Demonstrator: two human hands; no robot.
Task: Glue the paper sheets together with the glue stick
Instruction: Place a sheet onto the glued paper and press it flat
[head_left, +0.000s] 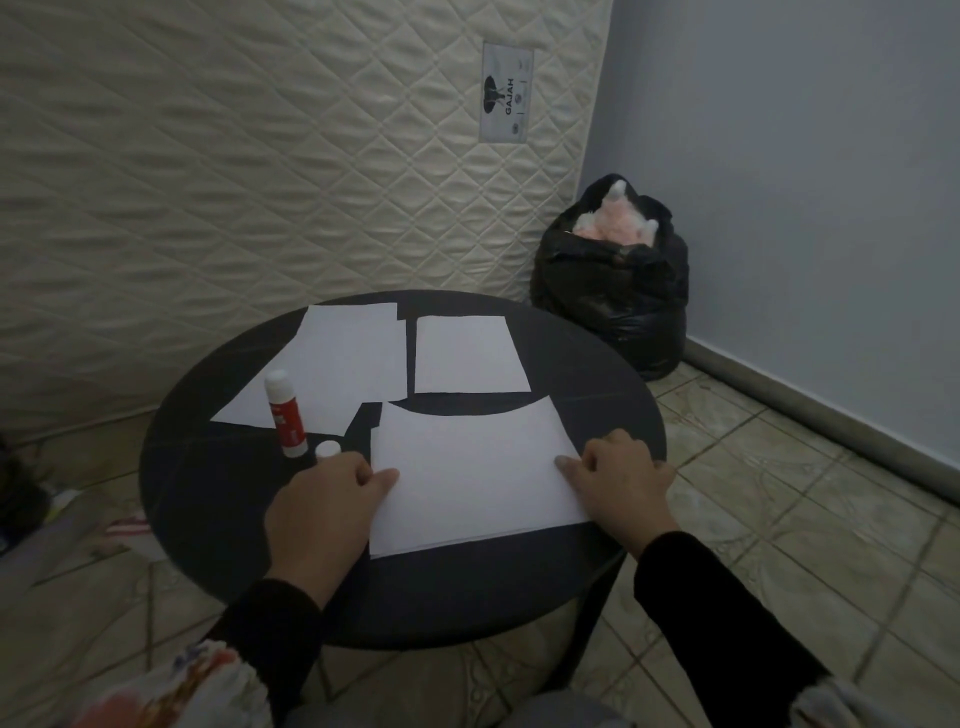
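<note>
A stack of white paper sheets (475, 473) lies on the near part of a round black table (208, 499). My left hand (324, 512) rests on the stack's left edge with the thumb on top. At the stack's right edge, my right hand (621, 483) presses down with its fingers flat. A red and white glue stick (285, 415) stands upright to the left, its white cap (327, 448) on the table beside it. Farther back lie two more white sheets, one on the left (337, 364) and one on the right (467, 353).
A quilted mattress (260, 156) leans upright behind the table. A black plastic bag (613, 280) with pink stuffing stands in the corner by the blue wall. The floor around is tiled, with some clutter at the left.
</note>
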